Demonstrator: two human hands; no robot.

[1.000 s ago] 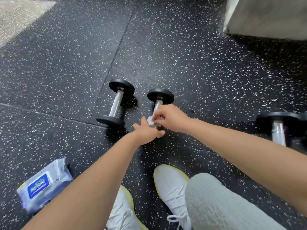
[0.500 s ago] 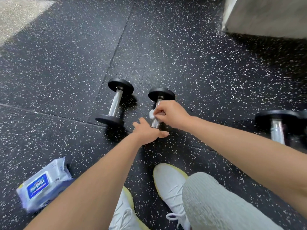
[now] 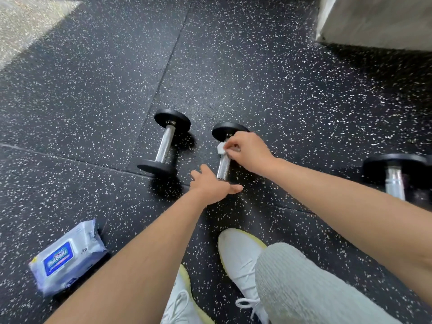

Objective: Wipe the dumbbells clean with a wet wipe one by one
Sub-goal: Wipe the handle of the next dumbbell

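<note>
One dumbbell (image 3: 224,166); wet wipe (image 3: 221,148) tight in right hand (image 3: 250,153) fingers (image 3: 230,143); left hand (image 3: 210,185) fingers hidden, grip unclear.

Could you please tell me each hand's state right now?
Left hand: on the near end of the dumbbell; grip cannot be told.
Right hand: pinching the wet wipe.

floor (image 3: 93,90): blk rubber tiles w/ white specks, seams | top-L: pale speckled patch (image 3: 28,24) | top-R: grey block (image 3: 378,19)
</note>
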